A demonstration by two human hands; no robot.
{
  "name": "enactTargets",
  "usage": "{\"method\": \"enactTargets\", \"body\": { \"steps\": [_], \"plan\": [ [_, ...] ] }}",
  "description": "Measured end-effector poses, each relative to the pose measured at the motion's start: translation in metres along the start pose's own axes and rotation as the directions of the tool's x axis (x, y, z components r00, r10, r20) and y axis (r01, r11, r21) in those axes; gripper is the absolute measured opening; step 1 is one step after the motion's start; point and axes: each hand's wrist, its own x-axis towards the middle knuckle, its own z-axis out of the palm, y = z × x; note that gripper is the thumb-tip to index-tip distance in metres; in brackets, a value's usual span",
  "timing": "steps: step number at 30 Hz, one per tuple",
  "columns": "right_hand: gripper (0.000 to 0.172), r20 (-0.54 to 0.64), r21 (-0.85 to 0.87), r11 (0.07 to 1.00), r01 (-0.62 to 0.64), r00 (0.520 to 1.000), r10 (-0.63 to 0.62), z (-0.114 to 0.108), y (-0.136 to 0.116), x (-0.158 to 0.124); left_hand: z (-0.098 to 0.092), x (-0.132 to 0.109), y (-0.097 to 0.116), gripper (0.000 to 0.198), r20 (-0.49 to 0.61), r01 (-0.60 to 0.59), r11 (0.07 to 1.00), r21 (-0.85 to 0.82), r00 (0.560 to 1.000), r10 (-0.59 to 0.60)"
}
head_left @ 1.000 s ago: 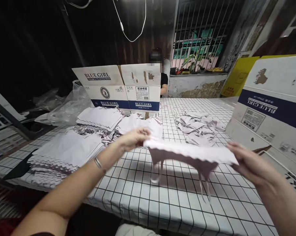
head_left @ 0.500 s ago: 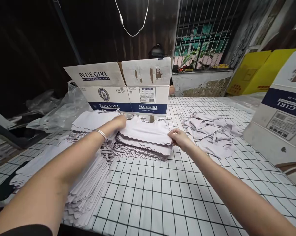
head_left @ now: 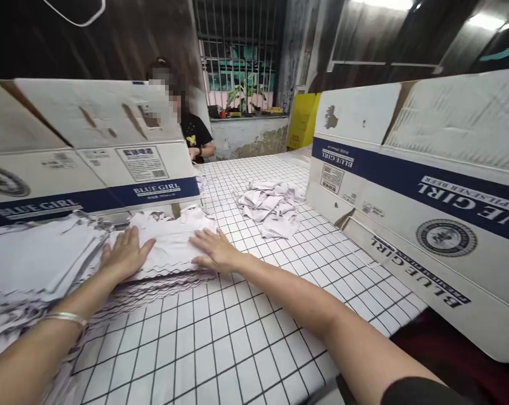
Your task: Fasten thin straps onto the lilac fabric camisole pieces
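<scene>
A stack of pale lilac cloth pieces (head_left: 165, 244) with wavy edges lies on the checked tablecloth. My left hand (head_left: 125, 253) rests flat on the stack's left part, fingers spread. On its right edge lies my right hand (head_left: 215, 250), palm down and fingers apart. Neither hand grips anything. Left of the stack, more pale cloth pieces (head_left: 35, 259) are piled up, partly behind my left forearm. To the right lies a loose, crumpled heap of the same cloth (head_left: 271, 205).
A white and blue beer carton (head_left: 161, 163) stands behind the stacks. Another large carton (head_left: 364, 185) is at the right. Past the left carton sits a person (head_left: 197, 132) in a black shirt. A barred window (head_left: 240, 62) and a yellow box (head_left: 302, 121) are at the back.
My fingers have let go of the top cloth's sides and now lie flat on the stack. The view has turned right, showing more of the right carton and the other person.
</scene>
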Motion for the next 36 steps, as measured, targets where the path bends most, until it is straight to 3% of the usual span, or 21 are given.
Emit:
{"method": "enactTargets", "body": {
  "steps": [1,2,4,5,6,7,9,12,16,20,22,25,26,28,30,32,33,34,36],
  "plan": [
    [0.057,-0.126,0.115,0.984,-0.137,0.980,0.151,-0.013,0.012,-0.002,-0.006,-0.002,0.005,0.084,-0.029,-0.007,1.000,0.018,1.000,0.008],
    [0.051,-0.242,0.247,0.925,-0.290,0.905,0.348,-0.028,0.026,-0.004,-0.013,-0.006,0.012,0.082,-0.070,-0.022,0.999,0.035,0.997,0.025],
    [0.046,-0.346,0.495,0.699,-0.516,0.621,0.703,-0.060,0.060,-0.009,-0.032,-0.016,0.039,0.076,-0.172,-0.085,0.995,0.056,0.981,0.094],
    [0.045,-0.332,0.561,0.609,-0.560,0.522,0.786,-0.074,0.078,-0.011,-0.040,-0.022,0.058,0.073,-0.213,-0.136,0.989,0.058,0.966,0.146],
    [0.042,-0.296,0.606,0.541,-0.583,0.467,0.834,-0.087,0.095,-0.013,-0.047,-0.028,0.079,0.070,-0.236,-0.198,0.979,0.054,0.950,0.205],
    [0.039,-0.253,0.635,0.500,-0.589,0.453,0.855,-0.097,0.110,-0.014,-0.052,-0.033,0.101,0.067,-0.234,-0.266,0.963,0.047,0.934,0.270],
    [0.034,-0.164,0.713,0.420,-0.561,0.450,0.878,-0.112,0.130,-0.019,-0.058,-0.042,0.145,0.062,-0.199,-0.404,0.914,0.018,0.895,0.399],
    [0.035,-0.094,0.823,0.346,-0.450,0.494,0.865,-0.123,0.138,-0.033,-0.056,-0.052,0.193,0.057,-0.190,-0.576,0.815,-0.063,0.809,0.556],
    [0.034,0.005,0.900,0.220,-0.377,0.513,0.858,-0.122,0.126,-0.054,-0.034,-0.074,0.236,0.050,-0.154,-0.665,0.699,-0.262,0.744,0.650],
    [0.030,0.091,0.930,0.105,-0.353,0.496,0.864,-0.118,0.107,-0.035,-0.016,-0.107,0.269,0.039,-0.086,-0.719,0.571,-0.397,0.648,0.756],
    [0.022,0.086,0.952,0.085,-0.294,0.522,0.848,-0.122,0.095,-0.026,-0.016,-0.121,0.268,0.039,-0.101,-0.748,0.526,-0.406,0.608,0.787],
    [0.015,0.046,0.985,0.067,-0.161,0.609,0.792,-0.125,0.072,-0.050,-0.022,-0.133,0.235,0.038,-0.132,-0.732,0.562,-0.385,0.647,0.751],
    [0.016,0.041,0.992,0.048,-0.120,0.647,0.761,-0.122,0.062,-0.072,-0.022,-0.134,0.219,0.038,-0.133,-0.710,0.586,-0.390,0.673,0.727],
    [0.026,0.056,0.998,-0.049,-0.032,0.769,0.637,-0.107,0.034,-0.129,-0.017,-0.138,0.188,0.037,-0.111,-0.658,0.624,-0.421,0.720,0.685],
    [0.036,0.163,0.986,-0.135,-0.102,0.785,0.598,-0.086,-0.003,-0.193,-0.006,-0.145,0.167,0.038,-0.063,-0.612,0.640,-0.464,0.744,0.666],
    [0.051,0.290,0.957,-0.157,-0.245,0.763,0.578,-0.068,-0.043,-0.249,0.005,-0.156,0.158,0.037,-0.011,-0.578,0.636,-0.512,0.744,0.668],
    [0.061,0.352,0.929,-0.111,-0.353,0.751,0.559,-0.062,-0.060,-0.271,0.008,-0.162,0.159,0.036,0.013,-0.564,0.627,-0.538,0.738,0.675],
    [0.068,0.388,0.888,-0.007,-0.461,0.739,0.551,-0.059,-0.074,-0.288,0.010,-0.167,0.161,0.034,0.037,-0.549,0.617,-0.563,0.729,0.683],
    [0.063,0.333,0.732,0.325,-0.598,0.731,0.595,-0.063,-0.084,-0.307,0.010,-0.176,0.172,0.029,0.082,-0.523,0.604,-0.601,0.712,0.698]
  ]
}}
